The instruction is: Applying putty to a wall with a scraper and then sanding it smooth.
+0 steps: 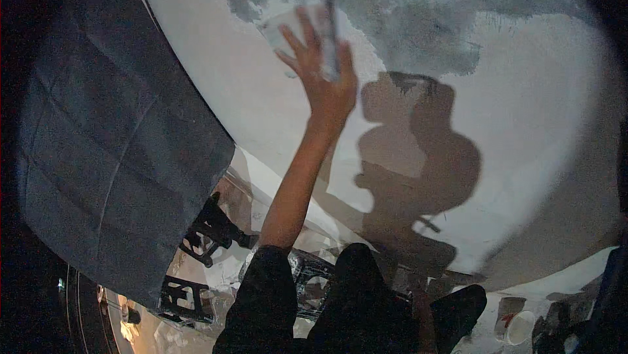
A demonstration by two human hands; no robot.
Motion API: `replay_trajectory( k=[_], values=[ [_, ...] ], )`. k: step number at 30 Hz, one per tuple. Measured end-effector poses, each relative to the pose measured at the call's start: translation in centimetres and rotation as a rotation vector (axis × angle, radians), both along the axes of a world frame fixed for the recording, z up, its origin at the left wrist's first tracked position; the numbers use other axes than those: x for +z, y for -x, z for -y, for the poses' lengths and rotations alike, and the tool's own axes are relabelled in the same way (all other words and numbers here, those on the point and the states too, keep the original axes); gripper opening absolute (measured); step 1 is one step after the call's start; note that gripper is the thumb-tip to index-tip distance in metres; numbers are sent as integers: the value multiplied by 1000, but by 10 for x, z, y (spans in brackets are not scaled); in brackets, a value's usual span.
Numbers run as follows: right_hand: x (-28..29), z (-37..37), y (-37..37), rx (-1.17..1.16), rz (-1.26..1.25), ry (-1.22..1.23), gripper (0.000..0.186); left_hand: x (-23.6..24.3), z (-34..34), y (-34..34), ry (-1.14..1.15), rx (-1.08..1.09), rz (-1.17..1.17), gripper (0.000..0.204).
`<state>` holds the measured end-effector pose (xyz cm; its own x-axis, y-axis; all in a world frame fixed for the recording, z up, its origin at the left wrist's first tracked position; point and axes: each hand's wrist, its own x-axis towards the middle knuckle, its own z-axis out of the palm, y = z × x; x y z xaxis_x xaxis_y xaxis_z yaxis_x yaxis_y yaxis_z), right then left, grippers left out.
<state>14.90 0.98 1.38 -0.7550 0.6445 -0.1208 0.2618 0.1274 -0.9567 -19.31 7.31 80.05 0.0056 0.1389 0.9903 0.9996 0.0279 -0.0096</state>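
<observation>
My left hand [324, 72] is raised high against a white wall [536, 125], back of the hand toward me and fingers spread. It grips a flat plastering trowel [288, 27]. The pale blade lies against the wall and the dark handle [330, 33] runs up between my fingers. The blade sits at the lower edge of a darker grey, wet-looking patch [418, 20] that spreads across the top of the wall. My bare forearm [294, 177] rises from a black sleeve [261, 295]. My right hand is out of view.
A dark blue-grey quilted cover [111, 144] hangs at the left. Black metal frames [209, 230] stand below it on a splattered floor. A white cup-like container [520, 328] sits at the lower right. My shadow [412, 164] falls on the wall.
</observation>
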Motion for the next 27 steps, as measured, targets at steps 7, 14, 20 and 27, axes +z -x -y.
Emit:
replay_trajectory(
  k=[7, 14, 20, 27],
  values=[
    [29, -7, -20, -37, 71, 7, 40, -65, 1, 19, 98, 79, -51, 60],
    [83, -16, 31, 16, 88, 7, 42, 31, 3, 19, -88, -61, 94, 59],
    [83, -8, 8, 37, 127, -3, 43, -69, 9, 39, 140, 157, -244, 60],
    [129, -6, 21, 6, 182, 18, 45, -1, 8, 49, -122, -63, 328, 57]
  ],
)
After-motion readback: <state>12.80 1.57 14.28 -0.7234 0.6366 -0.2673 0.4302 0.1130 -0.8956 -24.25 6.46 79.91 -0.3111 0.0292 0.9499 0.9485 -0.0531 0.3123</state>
